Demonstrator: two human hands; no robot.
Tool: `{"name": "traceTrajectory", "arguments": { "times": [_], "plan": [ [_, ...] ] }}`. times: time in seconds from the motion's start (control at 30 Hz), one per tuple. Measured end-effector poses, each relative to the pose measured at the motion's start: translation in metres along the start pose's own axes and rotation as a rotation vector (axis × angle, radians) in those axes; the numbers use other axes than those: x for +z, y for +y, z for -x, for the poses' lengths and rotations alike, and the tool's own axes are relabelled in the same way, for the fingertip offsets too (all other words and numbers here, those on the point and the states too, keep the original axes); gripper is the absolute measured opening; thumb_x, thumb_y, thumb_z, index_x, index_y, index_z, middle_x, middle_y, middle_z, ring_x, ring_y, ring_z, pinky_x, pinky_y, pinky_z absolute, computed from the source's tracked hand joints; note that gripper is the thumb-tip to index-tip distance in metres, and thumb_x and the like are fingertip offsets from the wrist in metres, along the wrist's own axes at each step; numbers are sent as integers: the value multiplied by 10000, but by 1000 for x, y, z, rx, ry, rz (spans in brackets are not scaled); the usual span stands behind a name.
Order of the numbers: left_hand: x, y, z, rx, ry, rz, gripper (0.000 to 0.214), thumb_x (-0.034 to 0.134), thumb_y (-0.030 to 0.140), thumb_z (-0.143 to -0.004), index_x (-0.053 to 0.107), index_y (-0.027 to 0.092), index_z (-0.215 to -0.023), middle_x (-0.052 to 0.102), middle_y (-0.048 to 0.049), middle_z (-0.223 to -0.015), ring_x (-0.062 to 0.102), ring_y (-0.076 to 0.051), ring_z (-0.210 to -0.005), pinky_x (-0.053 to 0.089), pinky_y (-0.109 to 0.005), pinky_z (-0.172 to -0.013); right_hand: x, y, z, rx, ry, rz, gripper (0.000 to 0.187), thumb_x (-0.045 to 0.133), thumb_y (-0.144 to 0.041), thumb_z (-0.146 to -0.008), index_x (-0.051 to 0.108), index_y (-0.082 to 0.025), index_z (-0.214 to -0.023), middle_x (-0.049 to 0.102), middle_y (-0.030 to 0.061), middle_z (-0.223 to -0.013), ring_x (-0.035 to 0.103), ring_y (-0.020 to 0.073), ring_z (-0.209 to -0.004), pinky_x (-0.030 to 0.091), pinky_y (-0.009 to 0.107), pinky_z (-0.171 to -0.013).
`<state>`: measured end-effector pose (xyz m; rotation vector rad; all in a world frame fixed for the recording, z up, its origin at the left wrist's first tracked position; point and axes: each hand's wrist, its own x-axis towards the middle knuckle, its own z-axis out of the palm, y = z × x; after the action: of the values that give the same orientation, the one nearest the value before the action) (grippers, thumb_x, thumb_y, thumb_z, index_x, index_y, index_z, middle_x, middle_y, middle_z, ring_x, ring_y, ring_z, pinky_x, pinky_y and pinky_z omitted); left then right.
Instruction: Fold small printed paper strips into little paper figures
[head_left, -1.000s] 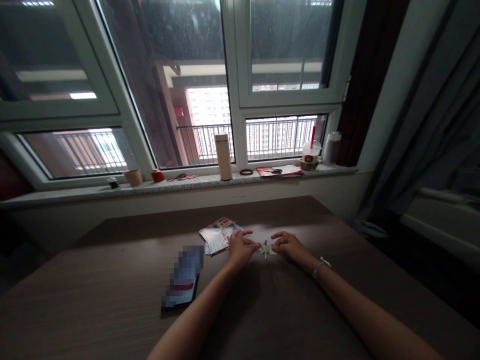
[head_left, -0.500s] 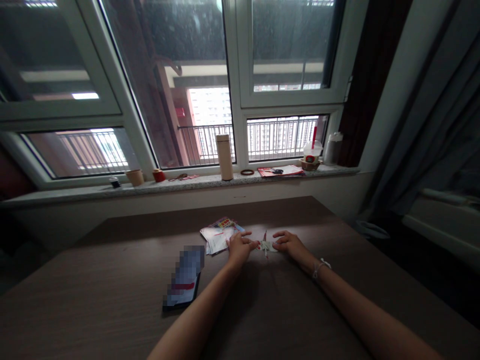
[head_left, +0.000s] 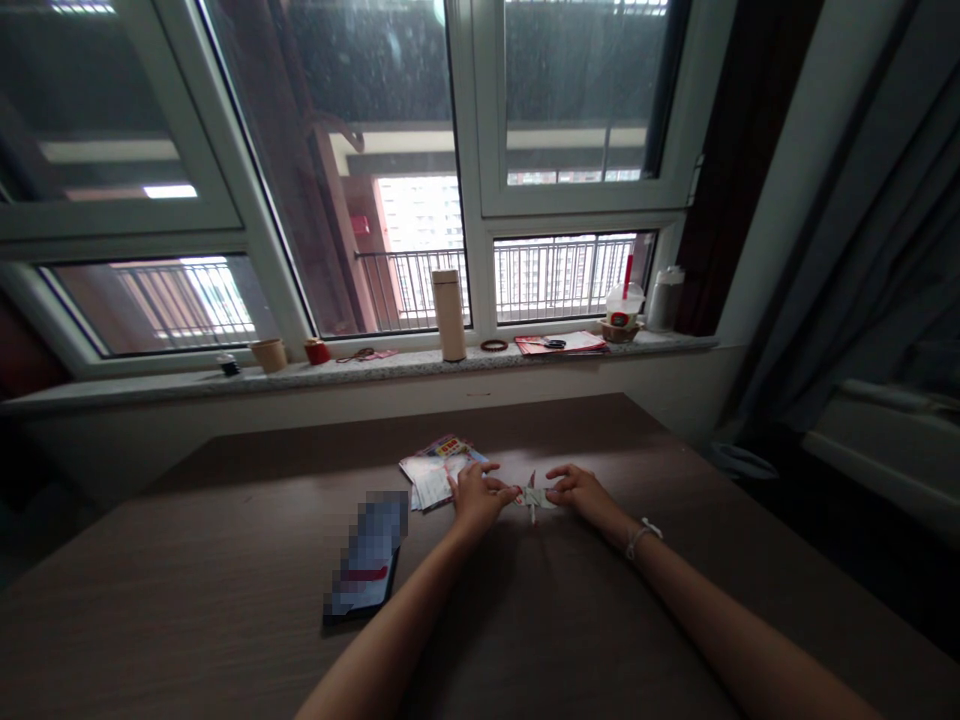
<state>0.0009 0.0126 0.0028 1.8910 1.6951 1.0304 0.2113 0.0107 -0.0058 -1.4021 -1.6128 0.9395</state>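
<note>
Small folded paper piece pinched between left hand and right hand, shape too small to be made out, phone screen blurred out.

bare table right and near; paper stack and phone crowd left side.

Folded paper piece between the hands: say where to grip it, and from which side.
Pinch its two side tips, one from each side, as the left hand and right hand do. The folded paper piece lies low on the table, stretched sideways; its middle looks flimsy.
</note>
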Motion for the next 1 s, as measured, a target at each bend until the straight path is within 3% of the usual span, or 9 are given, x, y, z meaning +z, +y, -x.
{"name": "traceTrajectory", "arguments": {
  "times": [0.07,0.13,0.23,0.5,0.63,0.83,1.0],
  "plan": [
    [-3,1,3,41,-9,-74,141,768,383,-683,730,248,-685,625,-46,-1231,393,-315,-1275,92,-575,-1134,2,2,0,2,24,47,146,738,-305,-610,648,-192,-596,705,71,-956,541,265,-1069,325,408,-1002],
    [-6,2,6,121,-36,-150,162,775,366,-685,751,328,-841,537,-20,-1349,345,-310,-1316,37,-593,-1132,4,3,0,10,54,95,137,730,-279,-619,638,-188,-574,683,78,-1051,487,277,-1142,305,409,-1028],
    [-10,1,7,181,-91,-226,417,799,368,-664,692,424,-1063,445,-8,-1434,304,-317,-1345,19,-611,-1125,7,6,1,12,99,130,107,716,-267,-639,647,-187,-626,654,77,-1123,432,276,-1194,306,396,-1043],
    [-4,-8,7,215,-156,-307,343,784,397,-688,706,428,-1020,444,3,-1424,274,-316,-1365,-23,-637,-1114,10,9,6,-109,122,260,102,691,-295,-697,694,-212,-757,601,83,-1148,426,282,-1191,314,431,-1061],
    [-4,-6,8,195,-166,-310,269,758,386,-721,720,406,-987,455,2,-1411,284,-310,-1360,4,-631,-1121,4,5,9,-280,88,247,260,683,-297,-716,668,-237,-969,612,58,-1094,487,253,-1124,371,406,-1005],
    [-5,-4,9,189,-135,-305,205,738,374,-745,735,385,-950,494,-6,-1369,327,-307,-1334,20,-633,-1122,2,-4,14,-339,-26,284,159,695,-291,-718,644,-200,-837,641,39,-922,553,217,-953,424,329,-872],
    [-3,-6,10,209,-111,-288,225,758,368,-725,735,380,-948,501,-17,-1358,339,-305,-1321,40,-628,-1123,5,-8,20,-345,-16,311,82,657,-255,-743,631,-198,-794,629,31,-886,565,197,-916,427,298,-836]
  ]
}}
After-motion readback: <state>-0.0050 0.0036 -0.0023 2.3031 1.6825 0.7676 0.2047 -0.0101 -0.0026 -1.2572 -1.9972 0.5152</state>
